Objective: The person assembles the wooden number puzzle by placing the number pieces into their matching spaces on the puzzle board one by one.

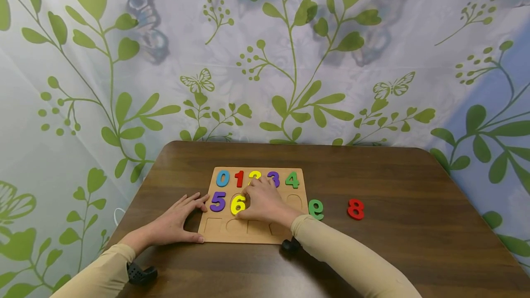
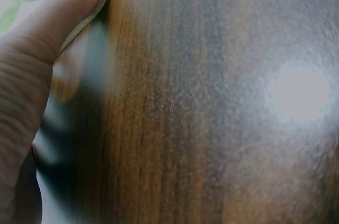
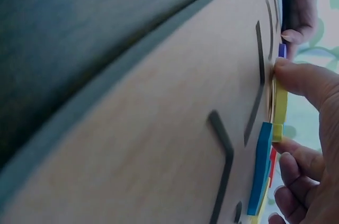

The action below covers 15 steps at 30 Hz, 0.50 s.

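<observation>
A wooden number board (image 1: pixel 215 232) lies on the table, with a yellow 6 (image 1: pixel 238 205) in its middle row. My right hand (image 1: pixel 265 200) reaches over the board and pinches the 6 between thumb and fingertips; the right wrist view shows the thumb (image 3: pixel 304 78) on its edge. A blue piece (image 3: pixel 260 168) stands close beside it there, hidden under the hand in the head view. At the board's left edge rests my left hand (image 1: pixel 178 220), fingers spread near the purple 5 (image 1: pixel 217 202), its thumb (image 2: pixel 79 1) touching the lower left corner.
Along the board's top row sit a blue 0 (image 1: pixel 222 179), red 1 (image 1: pixel 239 179), yellow 2, purple 3 and green 4 (image 1: pixel 292 180). A green 9 (image 1: pixel 316 209) lies by the right edge, and a red 8 (image 1: pixel 355 209) farther right on the brown table (image 1: pixel 397 252).
</observation>
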{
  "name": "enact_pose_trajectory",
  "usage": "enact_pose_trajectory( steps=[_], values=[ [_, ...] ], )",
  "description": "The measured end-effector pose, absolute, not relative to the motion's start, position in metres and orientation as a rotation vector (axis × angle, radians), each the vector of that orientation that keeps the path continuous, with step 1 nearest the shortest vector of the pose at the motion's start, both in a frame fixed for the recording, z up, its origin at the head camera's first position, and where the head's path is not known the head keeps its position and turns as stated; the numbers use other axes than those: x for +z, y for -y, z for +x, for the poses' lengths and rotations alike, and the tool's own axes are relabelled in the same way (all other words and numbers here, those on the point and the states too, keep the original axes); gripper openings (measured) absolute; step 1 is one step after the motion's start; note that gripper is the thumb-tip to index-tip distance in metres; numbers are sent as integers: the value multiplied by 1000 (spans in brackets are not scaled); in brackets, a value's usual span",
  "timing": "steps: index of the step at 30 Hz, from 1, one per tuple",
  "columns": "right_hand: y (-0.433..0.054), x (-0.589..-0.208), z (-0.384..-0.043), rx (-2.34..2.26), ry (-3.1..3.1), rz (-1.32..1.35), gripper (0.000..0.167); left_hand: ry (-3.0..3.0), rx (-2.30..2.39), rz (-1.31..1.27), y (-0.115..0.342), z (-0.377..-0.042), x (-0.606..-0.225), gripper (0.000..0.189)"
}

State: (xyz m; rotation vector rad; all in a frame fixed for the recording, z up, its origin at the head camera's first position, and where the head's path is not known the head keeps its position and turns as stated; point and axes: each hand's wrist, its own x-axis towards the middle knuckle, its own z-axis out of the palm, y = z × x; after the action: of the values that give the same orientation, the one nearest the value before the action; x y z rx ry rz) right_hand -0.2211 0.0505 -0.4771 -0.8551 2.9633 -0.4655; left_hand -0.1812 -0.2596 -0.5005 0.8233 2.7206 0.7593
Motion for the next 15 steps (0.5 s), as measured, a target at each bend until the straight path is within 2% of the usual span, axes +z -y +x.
enact_pose_trajectory(
  steps=[15],
  values=[
    [-48,-479,-221,-478,-2983,-812,55,-2720,762,817,259,-181,-500,67]
  ],
)
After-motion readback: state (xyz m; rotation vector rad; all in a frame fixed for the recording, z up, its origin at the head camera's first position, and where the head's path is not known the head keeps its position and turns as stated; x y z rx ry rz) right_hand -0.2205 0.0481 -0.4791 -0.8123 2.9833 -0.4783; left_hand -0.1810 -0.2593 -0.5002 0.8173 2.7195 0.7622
